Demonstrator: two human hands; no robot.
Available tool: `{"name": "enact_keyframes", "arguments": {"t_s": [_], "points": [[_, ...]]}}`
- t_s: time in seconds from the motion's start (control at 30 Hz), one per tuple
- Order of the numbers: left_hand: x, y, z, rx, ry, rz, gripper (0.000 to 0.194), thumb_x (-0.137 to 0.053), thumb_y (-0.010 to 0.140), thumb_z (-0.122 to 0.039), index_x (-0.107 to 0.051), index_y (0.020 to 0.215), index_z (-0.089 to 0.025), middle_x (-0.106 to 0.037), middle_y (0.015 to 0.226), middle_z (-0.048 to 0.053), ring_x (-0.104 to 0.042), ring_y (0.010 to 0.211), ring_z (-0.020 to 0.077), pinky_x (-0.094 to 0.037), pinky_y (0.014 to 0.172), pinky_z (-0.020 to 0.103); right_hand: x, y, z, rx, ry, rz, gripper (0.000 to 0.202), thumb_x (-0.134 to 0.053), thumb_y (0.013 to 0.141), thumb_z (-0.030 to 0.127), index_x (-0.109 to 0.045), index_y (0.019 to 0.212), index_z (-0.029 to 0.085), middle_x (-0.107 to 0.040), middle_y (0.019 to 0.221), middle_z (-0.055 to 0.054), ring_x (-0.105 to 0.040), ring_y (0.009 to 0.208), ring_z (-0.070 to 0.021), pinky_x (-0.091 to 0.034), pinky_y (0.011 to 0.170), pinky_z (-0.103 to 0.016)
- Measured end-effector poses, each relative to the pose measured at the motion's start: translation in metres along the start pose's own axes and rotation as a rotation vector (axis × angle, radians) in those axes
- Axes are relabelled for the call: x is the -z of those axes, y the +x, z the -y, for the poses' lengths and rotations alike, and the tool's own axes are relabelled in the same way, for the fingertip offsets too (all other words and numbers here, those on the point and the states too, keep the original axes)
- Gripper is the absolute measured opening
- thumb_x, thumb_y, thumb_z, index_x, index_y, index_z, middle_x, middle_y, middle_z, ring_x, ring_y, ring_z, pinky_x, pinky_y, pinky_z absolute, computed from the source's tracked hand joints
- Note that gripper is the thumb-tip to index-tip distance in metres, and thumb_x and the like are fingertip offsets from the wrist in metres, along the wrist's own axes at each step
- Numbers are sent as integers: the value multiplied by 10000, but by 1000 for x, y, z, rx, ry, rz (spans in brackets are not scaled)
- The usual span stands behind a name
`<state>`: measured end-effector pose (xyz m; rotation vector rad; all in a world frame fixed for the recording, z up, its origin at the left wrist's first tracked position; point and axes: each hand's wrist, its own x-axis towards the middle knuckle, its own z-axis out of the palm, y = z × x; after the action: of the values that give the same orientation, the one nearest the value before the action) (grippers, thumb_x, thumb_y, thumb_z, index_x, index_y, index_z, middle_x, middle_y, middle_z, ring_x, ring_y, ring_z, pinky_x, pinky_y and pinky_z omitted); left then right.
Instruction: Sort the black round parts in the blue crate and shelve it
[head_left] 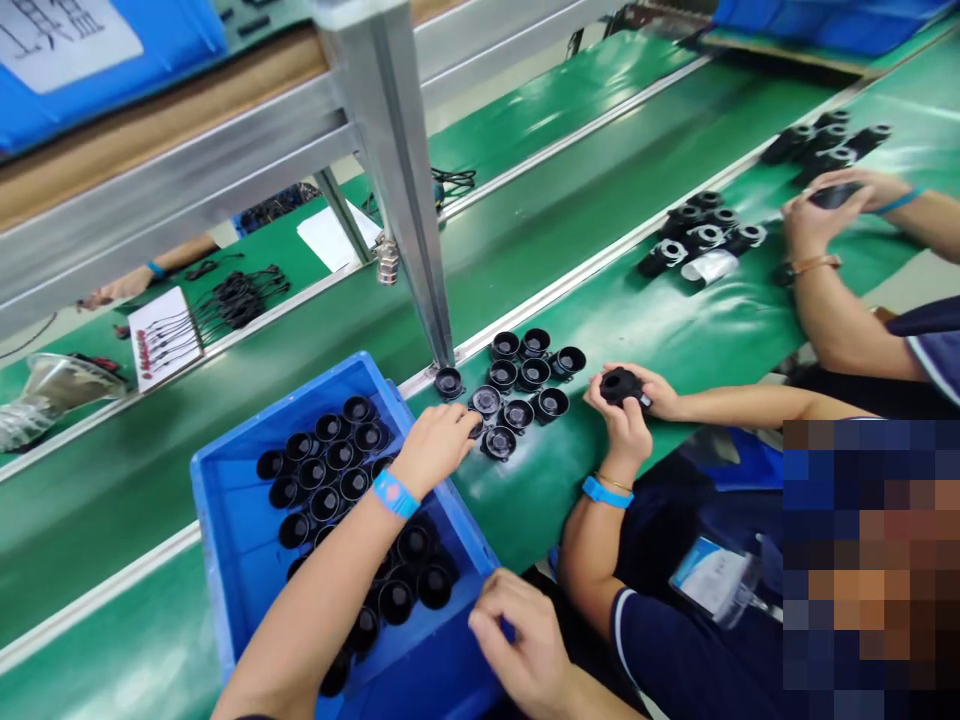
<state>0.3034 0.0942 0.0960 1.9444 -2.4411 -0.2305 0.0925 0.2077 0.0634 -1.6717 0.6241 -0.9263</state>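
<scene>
My left hand (436, 448) reaches over the blue bin, its fingertips closed on a black cup-shaped part (475, 424) at the left side of a loose group on the green table. The fingers partly cover this part. Beside it stand several similar black round parts (517, 415), open side up. The blue bin (225, 560) holds rows of black cups (325, 503), some hidden under my left forearm. My right hand (521, 635) is by the bin's near right corner, its fingers curled with nothing visible in them.
A metal post (405, 200) rises beyond the bin beside a green conveyor (525, 240). At right, a person's hands (626, 410) hold a black part; farther off, another person's hands (825, 215) hold one too. Black cylinders (705, 235) stand on the table. A shelf carries a blue bin (180, 30).
</scene>
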Motion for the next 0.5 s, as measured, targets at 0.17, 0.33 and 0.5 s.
{"name": "enact_keyframes", "arguments": {"t_s": [0.17, 0.33, 0.5], "points": [[-23, 52, -3, -52, 127, 200, 416, -691, 878, -345, -567, 1262, -242, -563, 1279, 104, -594, 1088, 286, -528, 869, 397, 24, 4, -3, -121, -18, -185, 202, -513, 968, 203, -564, 773, 187, -536, 669, 4, -515, 621, -117, -418, 586, -253], [-54, 68, -29, 162, 124, 280, 415, -571, 920, -253, -531, 1330, -302, -530, 1262, 140, -666, 971, 283, -550, 711, 357, 17, -9, 0, -42, -67, -131, 240, -495, 964, 226, -508, 727, 193, -511, 617, 14, -492, 581, -111, -390, 560, -248], [-64, 78, -37, 233, 90, 341, 416, -431, 937, -124, -610, 1273, -290, -580, 1179, 143, -718, 797, 214, -554, 687, 322, 38, 12, -16, 147, -186, -20, 215, -524, 964, 271, -543, 756, 219, -532, 605, 7, -512, 556, -129, -419, 507, -262]]}}
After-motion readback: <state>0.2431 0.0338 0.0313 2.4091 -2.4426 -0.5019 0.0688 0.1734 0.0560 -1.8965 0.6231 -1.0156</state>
